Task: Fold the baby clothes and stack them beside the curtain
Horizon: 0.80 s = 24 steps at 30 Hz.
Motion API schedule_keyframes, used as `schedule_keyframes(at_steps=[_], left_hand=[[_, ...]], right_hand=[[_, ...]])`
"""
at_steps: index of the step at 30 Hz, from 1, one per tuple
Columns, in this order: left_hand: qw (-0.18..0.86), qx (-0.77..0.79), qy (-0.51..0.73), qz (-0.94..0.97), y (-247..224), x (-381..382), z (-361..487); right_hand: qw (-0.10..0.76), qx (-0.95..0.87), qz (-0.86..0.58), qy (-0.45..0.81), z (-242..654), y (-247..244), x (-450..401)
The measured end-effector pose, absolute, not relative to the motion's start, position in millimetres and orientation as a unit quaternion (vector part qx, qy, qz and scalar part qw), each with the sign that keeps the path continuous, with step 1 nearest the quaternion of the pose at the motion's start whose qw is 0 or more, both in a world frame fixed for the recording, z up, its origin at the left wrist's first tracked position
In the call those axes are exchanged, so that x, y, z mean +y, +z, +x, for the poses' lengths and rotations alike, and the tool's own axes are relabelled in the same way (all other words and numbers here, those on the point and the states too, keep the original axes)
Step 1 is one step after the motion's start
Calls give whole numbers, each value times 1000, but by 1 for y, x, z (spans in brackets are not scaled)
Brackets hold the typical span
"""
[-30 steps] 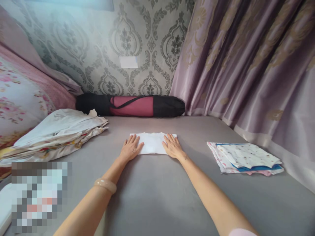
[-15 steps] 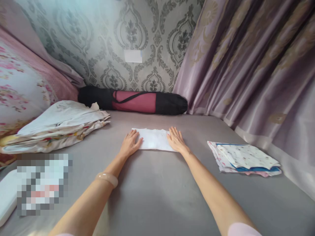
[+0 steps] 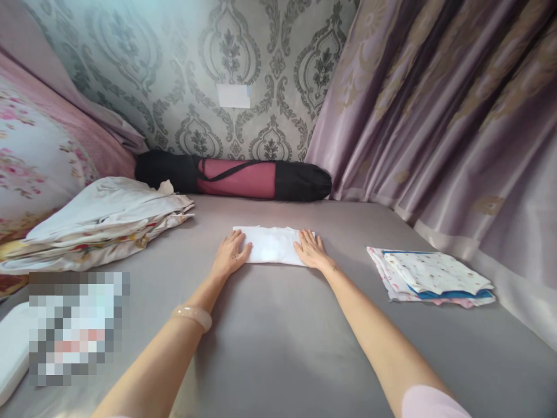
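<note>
A folded white cloth [image 3: 273,245] lies flat on the grey sheet [image 3: 278,337], in the middle of the view. My left hand [image 3: 232,252] rests flat on its left end, fingers stretched forward and thumb pointing inward. On the cloth's right end lies my right hand [image 3: 311,249], palm down with the fingers somewhat spread. Neither hand grips the cloth; both only touch it from above. A pale bangle [image 3: 192,317] sits on my left forearm.
To the right is a stack of folded printed cloths [image 3: 437,276]. A pile of light clothes [image 3: 108,215] lies at the left, beside a blurred-out item [image 3: 82,325] and a white object [image 3: 13,348]. A black and red long bag [image 3: 237,177] runs along the wall.
The view has shifted slightly. My right hand's fingers have drawn a little closer together; both hands stay on the white cloth, which looks the same.
</note>
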<state>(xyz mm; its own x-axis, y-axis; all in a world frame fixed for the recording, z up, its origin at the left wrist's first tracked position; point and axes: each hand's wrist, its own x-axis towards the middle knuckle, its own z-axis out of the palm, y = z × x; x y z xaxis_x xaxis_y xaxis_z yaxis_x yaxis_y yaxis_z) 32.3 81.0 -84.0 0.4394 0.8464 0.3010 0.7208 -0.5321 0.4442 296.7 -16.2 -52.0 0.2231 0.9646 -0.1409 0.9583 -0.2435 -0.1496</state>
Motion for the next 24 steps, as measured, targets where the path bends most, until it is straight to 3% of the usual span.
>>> schedule_keyframes(at_steps=[6,12,24], left_hand=[[120,464,262,837,-85,81,32],[133,465,281,829,-84,82,31],[250,480,372,755,-80,87,27]], right_hand=[[43,-641,-764,69,270,-34,-4],[80,-668,-735,84,242,-54,4],[83,-669,-729,114,228,-34,16]])
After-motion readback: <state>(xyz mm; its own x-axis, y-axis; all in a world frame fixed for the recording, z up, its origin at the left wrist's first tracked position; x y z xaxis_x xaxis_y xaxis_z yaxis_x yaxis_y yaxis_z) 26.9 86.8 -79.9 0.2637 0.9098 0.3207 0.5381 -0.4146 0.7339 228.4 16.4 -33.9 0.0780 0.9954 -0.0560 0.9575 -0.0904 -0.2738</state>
